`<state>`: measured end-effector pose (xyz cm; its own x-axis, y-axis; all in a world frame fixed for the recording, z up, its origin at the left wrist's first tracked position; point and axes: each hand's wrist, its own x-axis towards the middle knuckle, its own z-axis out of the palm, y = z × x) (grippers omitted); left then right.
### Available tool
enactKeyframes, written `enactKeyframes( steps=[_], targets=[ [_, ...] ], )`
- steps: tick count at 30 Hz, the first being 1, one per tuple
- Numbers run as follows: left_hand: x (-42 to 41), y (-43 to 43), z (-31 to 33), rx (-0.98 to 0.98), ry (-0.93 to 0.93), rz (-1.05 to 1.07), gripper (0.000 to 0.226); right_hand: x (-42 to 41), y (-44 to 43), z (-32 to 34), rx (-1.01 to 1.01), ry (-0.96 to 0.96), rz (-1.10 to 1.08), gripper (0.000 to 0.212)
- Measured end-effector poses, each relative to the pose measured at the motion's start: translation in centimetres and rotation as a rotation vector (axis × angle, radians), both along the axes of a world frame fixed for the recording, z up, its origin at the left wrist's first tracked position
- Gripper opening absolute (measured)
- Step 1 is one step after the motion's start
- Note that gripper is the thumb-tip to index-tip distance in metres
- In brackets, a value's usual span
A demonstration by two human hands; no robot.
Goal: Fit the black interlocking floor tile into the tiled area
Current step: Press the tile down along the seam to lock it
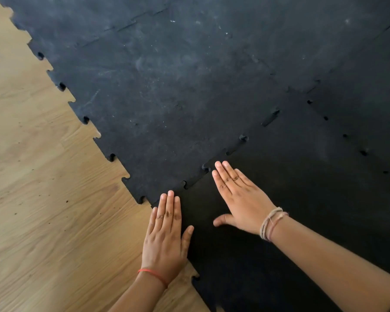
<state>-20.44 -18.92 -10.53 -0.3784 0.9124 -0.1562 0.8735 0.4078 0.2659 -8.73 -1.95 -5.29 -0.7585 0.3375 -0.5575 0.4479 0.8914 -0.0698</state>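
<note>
A dark black interlocking tile [291,199] lies at the lower right, its toothed edge meeting the dusty tiled area [167,86] along a seam [225,152] that runs up to the right. Some tabs along that seam stand slightly proud, with small gaps showing. My left hand [166,235] lies flat, fingers together, over the tile's left corner and partly on the wood. My right hand [239,197] lies flat on the tile with its fingertips next to the seam. Neither hand grips anything.
Light wooden floor [43,199] fills the left side, bordered by the mat's jagged puzzle edge [86,119]. More joined black tiles stretch to the top and the right [358,97], with small holes along their seams.
</note>
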Motion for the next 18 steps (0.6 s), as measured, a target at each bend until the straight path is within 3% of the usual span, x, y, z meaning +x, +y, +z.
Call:
enactKeyframes(
  steps=[9, 13, 18],
  targets=[
    [-2.3, 1.4, 0.1, 0.039, 0.001, -0.097, 0.049, -1.4, -1.3, -0.2, -0.036, -0.163, 0.015, 0.125],
    [-1.6, 1.8, 0.4, 0.003, 0.026, -0.082, 0.050, -1.2, 0.8, 0.7, -0.125, -0.075, -0.038, 0.111],
    [-1.3, 1.0, -0.5, 0.018, 0.090, -0.102, 0.060, 0.2, 2.9, 0.3, -0.025, -0.073, -0.043, 0.120]
  ],
)
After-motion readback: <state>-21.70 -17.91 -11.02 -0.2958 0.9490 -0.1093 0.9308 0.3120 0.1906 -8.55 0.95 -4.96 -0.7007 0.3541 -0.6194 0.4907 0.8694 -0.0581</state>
